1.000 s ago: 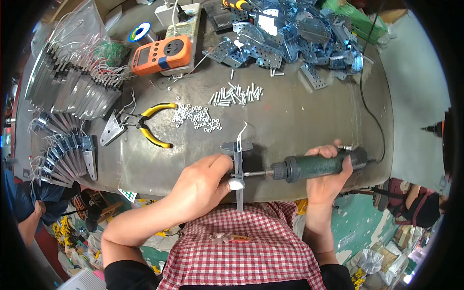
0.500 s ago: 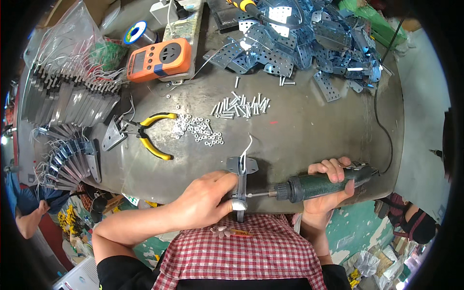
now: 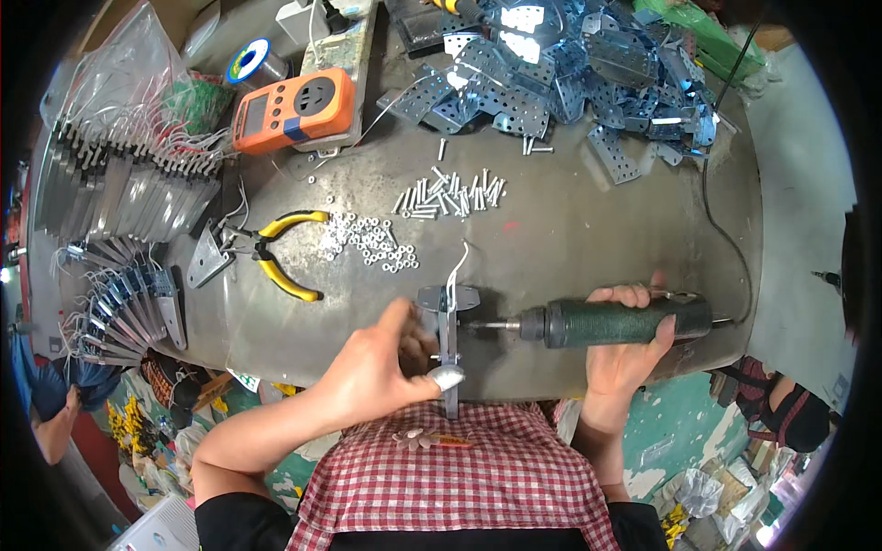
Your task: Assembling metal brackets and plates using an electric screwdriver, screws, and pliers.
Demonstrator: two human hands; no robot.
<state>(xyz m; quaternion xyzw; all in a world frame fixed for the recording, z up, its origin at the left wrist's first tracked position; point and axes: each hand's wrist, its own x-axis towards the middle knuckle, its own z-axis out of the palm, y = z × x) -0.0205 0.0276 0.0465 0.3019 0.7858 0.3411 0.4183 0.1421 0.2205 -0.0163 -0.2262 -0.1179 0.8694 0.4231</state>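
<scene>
My left hand [image 3: 367, 367] holds a narrow metal bar with a dark cross plate [image 3: 448, 342] upright at the table's front edge. White wires [image 3: 457, 266] stick out of its far end. The left thumb, wrapped in white [image 3: 447, 377], presses the bar's near part, while the other fingers are blurred beside it. A screw shows across the bar near the thumb. In my right hand [image 3: 617, 363] lies a dark green electric screwdriver [image 3: 602, 326], fingers wrapped round its body. Its bit points left, level with the bar just below the cross plate; whether the tip touches is unclear.
Loose screws [image 3: 450, 193] and small nuts [image 3: 367, 241] lie mid-table, beside yellow-handled pliers [image 3: 266, 255]. Perforated metal plates [image 3: 551, 83] are heaped at the back right. An orange meter [image 3: 294, 108] and a solder spool [image 3: 255, 64] stand back left, near stacked wired bars [image 3: 129, 179]. A cord [image 3: 721, 220] runs along the right.
The screwdriver has moved away from me along the bar, from near the thumb to just below the cross plate. My left fingers have shifted and loosened at the bar's side.
</scene>
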